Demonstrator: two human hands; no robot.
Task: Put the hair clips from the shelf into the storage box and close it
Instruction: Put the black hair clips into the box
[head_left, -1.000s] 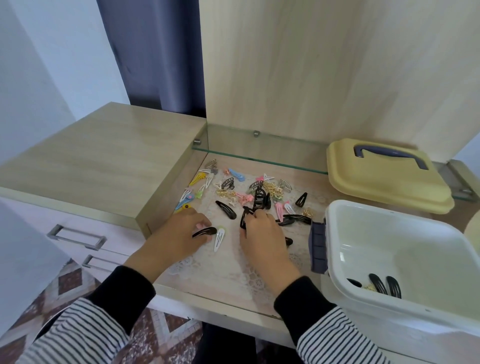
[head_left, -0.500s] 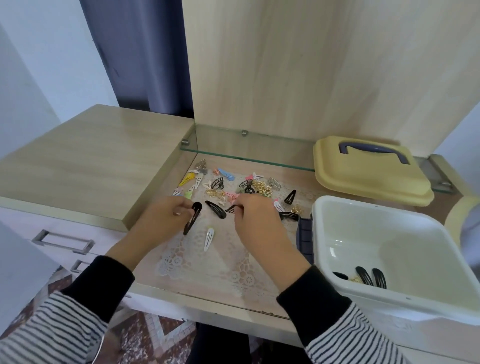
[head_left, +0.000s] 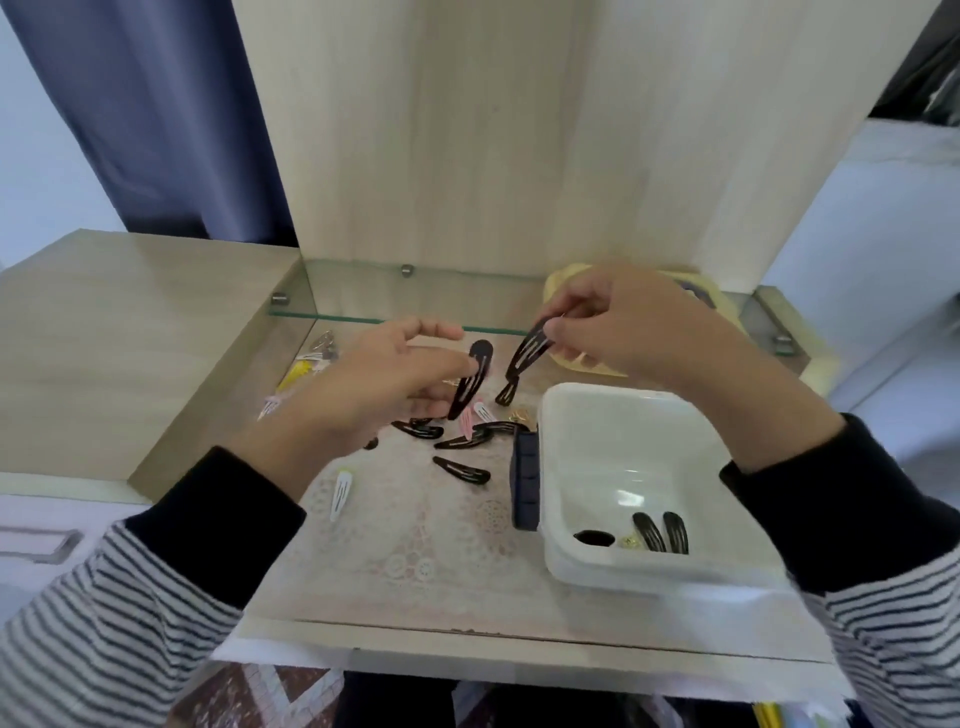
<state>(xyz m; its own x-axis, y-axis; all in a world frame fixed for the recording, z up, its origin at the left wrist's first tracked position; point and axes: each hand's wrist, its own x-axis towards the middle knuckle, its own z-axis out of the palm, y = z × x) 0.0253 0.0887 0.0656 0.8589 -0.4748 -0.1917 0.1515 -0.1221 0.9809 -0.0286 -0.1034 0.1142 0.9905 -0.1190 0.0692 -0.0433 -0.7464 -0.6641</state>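
Observation:
My left hand (head_left: 395, 379) is raised above the shelf and pinches a black snap clip (head_left: 471, 378) that hangs downward. My right hand (head_left: 623, 327) is lifted higher, just left of the open white storage box (head_left: 582, 415), and pinches another black snap clip (head_left: 527, 354). Several clips lie loose on the lace mat (head_left: 415, 540): black ones (head_left: 462, 470), a white one (head_left: 342, 493), a pink one (head_left: 467, 422) and a yellow one (head_left: 296, 375). A few black clips (head_left: 660, 531) rest on the box floor. The yellow lid (head_left: 571, 364) lies behind my right hand, mostly hidden.
A dark blue latch (head_left: 525, 478) sticks out of the box's left side. A glass shelf edge (head_left: 363, 317) runs across the back. A wooden cabinet top (head_left: 130, 338) rises at the left, and a wood panel (head_left: 467, 130) stands behind.
Both hands have lifted off the mat, each carrying a black clip. My right hand has moved up and right toward the box. The view has swung right.

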